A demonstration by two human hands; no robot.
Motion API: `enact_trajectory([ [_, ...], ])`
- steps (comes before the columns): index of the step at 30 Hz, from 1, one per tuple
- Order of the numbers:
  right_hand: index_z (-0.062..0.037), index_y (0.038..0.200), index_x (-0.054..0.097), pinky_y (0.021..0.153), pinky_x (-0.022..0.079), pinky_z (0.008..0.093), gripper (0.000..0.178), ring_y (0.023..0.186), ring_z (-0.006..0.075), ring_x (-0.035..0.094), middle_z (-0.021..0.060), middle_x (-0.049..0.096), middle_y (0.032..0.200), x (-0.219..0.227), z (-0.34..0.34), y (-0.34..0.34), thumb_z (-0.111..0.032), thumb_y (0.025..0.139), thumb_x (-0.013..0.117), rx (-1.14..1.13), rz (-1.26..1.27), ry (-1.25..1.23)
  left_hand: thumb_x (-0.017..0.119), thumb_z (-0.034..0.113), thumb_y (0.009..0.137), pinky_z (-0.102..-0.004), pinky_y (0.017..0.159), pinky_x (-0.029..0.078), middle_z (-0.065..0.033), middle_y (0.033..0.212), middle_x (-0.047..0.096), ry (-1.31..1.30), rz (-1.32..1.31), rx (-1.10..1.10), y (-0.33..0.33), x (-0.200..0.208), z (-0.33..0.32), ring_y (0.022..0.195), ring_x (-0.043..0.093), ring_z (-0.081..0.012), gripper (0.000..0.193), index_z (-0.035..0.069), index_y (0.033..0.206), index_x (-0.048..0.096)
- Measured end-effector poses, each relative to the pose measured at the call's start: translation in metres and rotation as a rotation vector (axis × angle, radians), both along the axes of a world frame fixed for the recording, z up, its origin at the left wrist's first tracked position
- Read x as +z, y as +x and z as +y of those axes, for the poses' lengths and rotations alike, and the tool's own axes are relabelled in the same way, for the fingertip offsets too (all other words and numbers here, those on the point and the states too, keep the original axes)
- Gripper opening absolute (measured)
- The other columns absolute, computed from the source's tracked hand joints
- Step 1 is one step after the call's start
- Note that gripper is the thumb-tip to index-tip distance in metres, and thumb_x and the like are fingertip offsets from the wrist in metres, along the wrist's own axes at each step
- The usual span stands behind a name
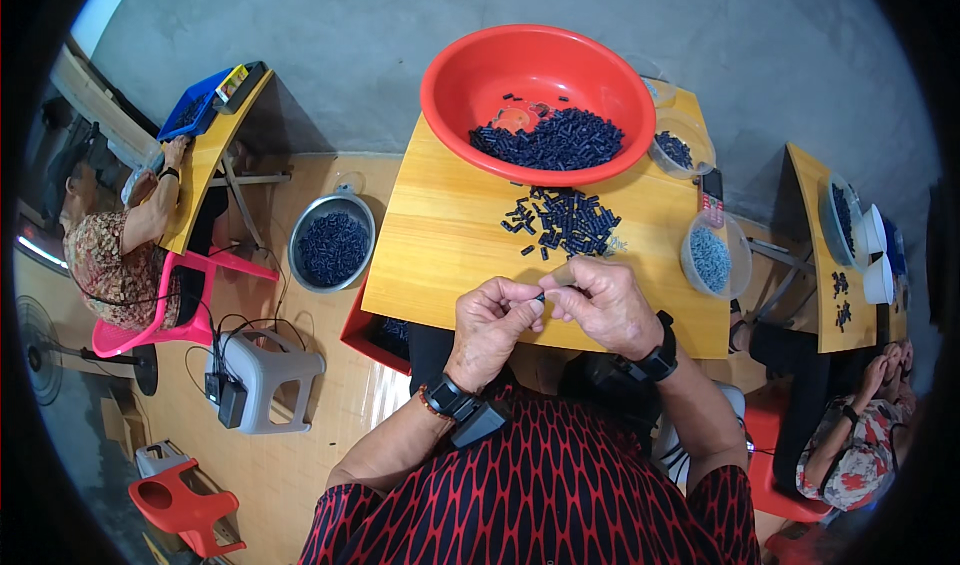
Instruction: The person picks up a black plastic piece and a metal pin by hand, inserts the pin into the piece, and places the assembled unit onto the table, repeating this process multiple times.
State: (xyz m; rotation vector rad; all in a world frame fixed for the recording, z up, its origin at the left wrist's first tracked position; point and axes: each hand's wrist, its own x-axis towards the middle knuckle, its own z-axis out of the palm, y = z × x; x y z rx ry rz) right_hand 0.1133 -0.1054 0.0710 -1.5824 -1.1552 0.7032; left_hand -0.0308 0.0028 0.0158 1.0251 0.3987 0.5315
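My left hand [492, 327] and my right hand [612, 305] meet above the near edge of the yellow table [440, 240]. Between the left thumb and forefinger is a small dark cylindrical piece [541, 297], mostly covered by the fingers. The right fingers are pinched together against its other side; what they grip is too small to make out. Just beyond the hands lies a loose pile of short dark-blue cylindrical pieces [575, 222]. A large red basin [445, 115] behind it holds many more of the same.
Right of the pile stand a clear tub of light-blue small parts [711, 261], a phone-like device [711, 187] and another clear tub [690, 130]. A metal bowl of dark pieces [334, 244] sits on the floor at left, near a grey stool [262, 385]. Other people work at tables on both sides.
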Motion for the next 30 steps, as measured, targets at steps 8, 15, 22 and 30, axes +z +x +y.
enact_trajectory([
  [8,0.0053,0.105,0.064,0.065,0.054,0.0248,0.014,0.074,0.0110,0.066,0.0082,0.068,0.093,-0.006,0.000,-0.001,0.000,0.092,0.062,-0.005,0.286,-0.110,0.065,-0.002,0.090,-0.0279,0.067,0.056,-0.0082,0.085,0.068,0.020,-0.002,0.000,-0.001,-0.005,-0.001,0.070,0.064,-0.0134,0.010,-0.003,0.099,0.064],
  [15,0.0049,0.108,0.064,0.068,0.054,0.0273,0.018,0.080,0.0151,0.067,0.0097,0.069,0.092,-0.035,-0.007,-0.010,-0.001,0.090,0.064,-0.141,0.278,0.081,0.063,0.003,0.093,-0.0304,0.069,0.058,-0.0075,0.086,0.068,-0.321,0.030,-0.050,-0.002,-0.005,0.003,0.069,0.065,-0.0146,0.009,0.000,0.102,0.064],
  [22,0.0042,0.098,0.067,0.067,0.051,0.0343,0.015,0.074,0.0273,0.065,0.0145,0.063,0.082,-0.026,-0.010,-0.006,0.003,0.083,0.066,-0.088,-0.287,0.122,0.063,0.004,0.093,-0.0316,0.069,0.058,-0.0074,0.087,0.068,-0.413,0.079,-0.117,0.000,-0.004,0.005,0.070,0.065,-0.0140,0.010,0.000,0.102,0.065],
  [30,0.0039,0.096,0.066,0.066,0.054,0.0262,0.009,0.073,0.0114,0.065,0.0062,0.067,0.083,-0.036,-0.019,0.000,-0.004,0.091,0.067,-0.078,0.266,0.076,0.063,0.002,0.092,-0.0293,0.068,0.057,-0.0086,0.089,0.068,-0.391,0.035,-0.161,0.003,0.001,0.000,0.070,0.064,-0.0139,0.010,-0.001,0.101,0.064],
])
